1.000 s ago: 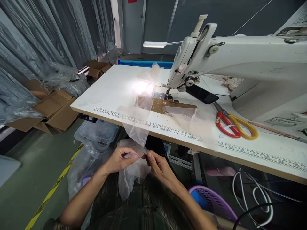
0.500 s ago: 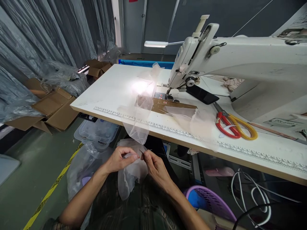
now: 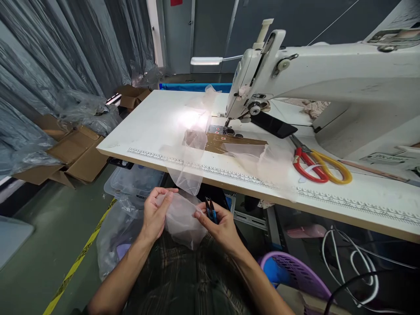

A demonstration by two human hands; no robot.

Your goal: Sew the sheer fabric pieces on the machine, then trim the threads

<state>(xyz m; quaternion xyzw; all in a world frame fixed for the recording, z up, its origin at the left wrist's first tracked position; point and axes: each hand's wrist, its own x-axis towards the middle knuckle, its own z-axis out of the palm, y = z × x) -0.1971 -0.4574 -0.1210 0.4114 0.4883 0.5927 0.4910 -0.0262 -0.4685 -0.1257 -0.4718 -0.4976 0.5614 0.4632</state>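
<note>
Between my hands, just above my lap, a piece of sheer pale-pink fabric (image 3: 184,221) is spread out. My left hand (image 3: 155,215) is closed on its upper left edge, thumb against fingers. At its right edge, my right hand (image 3: 220,227) pinches the fabric between thumb and finger. Small thread snips (image 3: 211,211) with blue handles are tucked in that same right hand, dark blades pointing up. Above, another sheer strip (image 3: 187,178) hangs over the table's front edge. The sewing machine (image 3: 252,87) stands behind, its needle area over the brown plate (image 3: 215,142).
On the white table (image 3: 138,127) lie more sheer fabric (image 3: 259,162), scissors (image 3: 321,166) with red and yellow handles, and a black phone (image 3: 274,126). A purple basket (image 3: 295,271) stands at lower right beside white cables (image 3: 367,271). Cardboard boxes (image 3: 77,151) are at left.
My hands have moved apart and the fabric between them is now stretched open. The snips have turned upright in my right hand. The view has shifted slightly.
</note>
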